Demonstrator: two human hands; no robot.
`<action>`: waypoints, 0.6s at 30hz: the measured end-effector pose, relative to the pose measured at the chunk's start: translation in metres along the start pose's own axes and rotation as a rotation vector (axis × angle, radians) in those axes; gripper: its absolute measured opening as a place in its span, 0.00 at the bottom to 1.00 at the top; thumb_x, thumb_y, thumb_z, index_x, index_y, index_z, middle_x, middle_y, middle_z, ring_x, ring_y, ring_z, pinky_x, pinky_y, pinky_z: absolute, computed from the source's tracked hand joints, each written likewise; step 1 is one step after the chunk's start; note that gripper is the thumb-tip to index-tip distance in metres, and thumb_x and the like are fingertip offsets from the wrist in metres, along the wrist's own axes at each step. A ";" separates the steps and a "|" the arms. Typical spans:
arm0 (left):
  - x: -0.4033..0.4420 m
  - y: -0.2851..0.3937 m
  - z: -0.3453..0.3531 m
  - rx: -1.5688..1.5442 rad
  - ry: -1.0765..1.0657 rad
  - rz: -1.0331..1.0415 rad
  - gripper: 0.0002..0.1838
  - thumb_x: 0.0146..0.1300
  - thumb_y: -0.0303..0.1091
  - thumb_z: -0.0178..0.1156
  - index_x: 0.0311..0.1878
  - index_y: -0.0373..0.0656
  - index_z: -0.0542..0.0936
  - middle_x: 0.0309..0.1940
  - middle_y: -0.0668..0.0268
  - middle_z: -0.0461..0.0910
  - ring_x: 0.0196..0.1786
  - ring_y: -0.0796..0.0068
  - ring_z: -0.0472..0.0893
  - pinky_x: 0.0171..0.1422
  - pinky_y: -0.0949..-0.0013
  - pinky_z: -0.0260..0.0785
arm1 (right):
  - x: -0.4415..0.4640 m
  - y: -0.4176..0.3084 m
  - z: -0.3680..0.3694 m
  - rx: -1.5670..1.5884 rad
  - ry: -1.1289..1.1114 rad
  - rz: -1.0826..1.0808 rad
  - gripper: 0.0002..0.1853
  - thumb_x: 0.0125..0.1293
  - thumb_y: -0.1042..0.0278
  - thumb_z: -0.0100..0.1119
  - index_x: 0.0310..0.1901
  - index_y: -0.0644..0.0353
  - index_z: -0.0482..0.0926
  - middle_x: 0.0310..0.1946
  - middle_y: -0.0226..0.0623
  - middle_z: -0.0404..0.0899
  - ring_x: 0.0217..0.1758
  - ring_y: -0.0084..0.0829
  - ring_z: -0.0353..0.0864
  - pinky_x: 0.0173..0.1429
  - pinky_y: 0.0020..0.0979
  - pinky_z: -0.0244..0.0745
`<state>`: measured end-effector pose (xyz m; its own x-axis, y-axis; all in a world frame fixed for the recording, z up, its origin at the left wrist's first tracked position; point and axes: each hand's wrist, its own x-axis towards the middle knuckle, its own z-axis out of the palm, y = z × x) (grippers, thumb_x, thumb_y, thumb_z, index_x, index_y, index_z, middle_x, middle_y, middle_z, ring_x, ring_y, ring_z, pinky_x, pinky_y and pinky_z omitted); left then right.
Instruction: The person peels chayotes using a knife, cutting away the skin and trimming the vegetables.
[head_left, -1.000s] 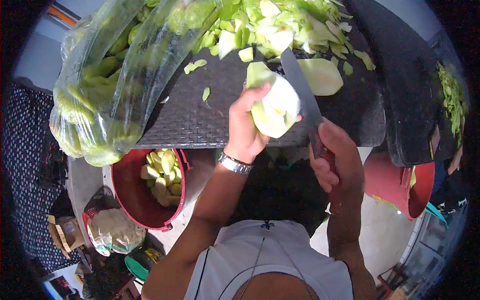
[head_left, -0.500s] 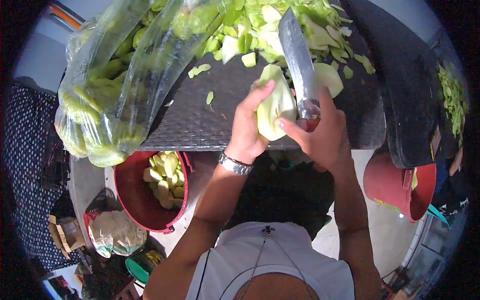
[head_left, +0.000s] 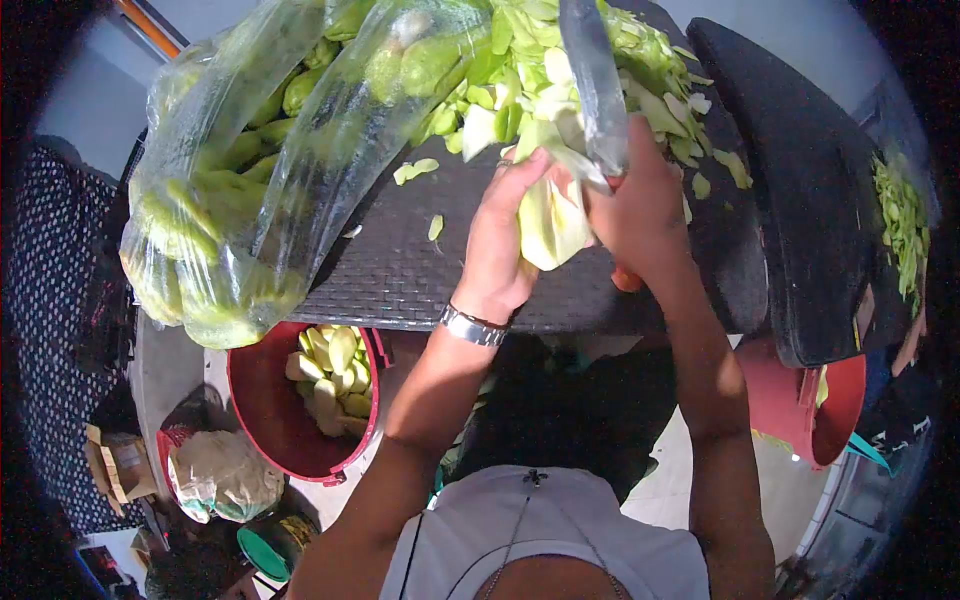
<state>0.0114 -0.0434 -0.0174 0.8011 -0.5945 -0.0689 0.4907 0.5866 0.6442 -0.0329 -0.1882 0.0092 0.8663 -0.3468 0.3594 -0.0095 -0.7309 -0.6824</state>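
The left fingers grip the pale green vegetable above the desk's near edge; the right fingers close around the knife, blade pointing away. Beyond lie cut pieces.

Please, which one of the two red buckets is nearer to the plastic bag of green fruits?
The left bucket, close to the bag. Pale pieces lie in it; the right bucket is on the person's other side.
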 end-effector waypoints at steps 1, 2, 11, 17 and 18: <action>-0.001 0.002 0.002 0.012 0.004 -0.009 0.22 0.74 0.48 0.56 0.60 0.43 0.74 0.44 0.63 0.83 0.43 0.66 0.87 0.39 0.60 0.84 | 0.005 0.002 0.003 -0.034 -0.004 0.012 0.35 0.57 0.58 0.76 0.61 0.65 0.69 0.42 0.56 0.84 0.47 0.55 0.87 0.51 0.50 0.80; -0.002 0.004 0.002 0.024 0.009 -0.019 0.22 0.74 0.49 0.56 0.60 0.43 0.74 0.43 0.63 0.83 0.42 0.66 0.87 0.38 0.60 0.84 | 0.011 0.003 0.006 -0.066 -0.008 0.025 0.35 0.58 0.58 0.76 0.61 0.65 0.69 0.43 0.56 0.84 0.49 0.56 0.86 0.53 0.50 0.80; 0.010 0.017 -0.013 -0.125 -0.108 -0.129 0.30 0.74 0.55 0.49 0.64 0.37 0.73 0.50 0.52 0.84 0.48 0.48 0.87 0.43 0.49 0.85 | 0.075 0.016 0.027 0.720 -0.452 0.358 0.17 0.69 0.52 0.66 0.45 0.57 0.75 0.27 0.30 0.78 0.20 0.17 0.74 0.24 0.25 0.72; 0.003 0.020 -0.025 -0.237 -0.034 -0.203 0.29 0.73 0.55 0.50 0.64 0.40 0.74 0.52 0.50 0.83 0.52 0.41 0.85 0.49 0.41 0.83 | 0.142 0.018 0.030 0.395 -0.435 0.429 0.34 0.61 0.33 0.68 0.45 0.60 0.74 0.24 0.28 0.75 0.20 0.21 0.72 0.26 0.28 0.73; 0.000 0.019 -0.026 -0.240 -0.009 -0.195 0.29 0.73 0.55 0.50 0.64 0.40 0.74 0.52 0.49 0.83 0.52 0.41 0.85 0.50 0.40 0.82 | 0.162 0.013 0.021 -0.116 -0.552 0.251 0.49 0.51 0.26 0.71 0.56 0.68 0.72 0.34 0.41 0.83 0.30 0.37 0.84 0.36 0.36 0.81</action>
<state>0.0298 -0.0182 -0.0249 0.6811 -0.7131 -0.1664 0.7031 0.5733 0.4207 0.1176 -0.2411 0.0452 0.9610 -0.1834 -0.2069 -0.2738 -0.7361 -0.6190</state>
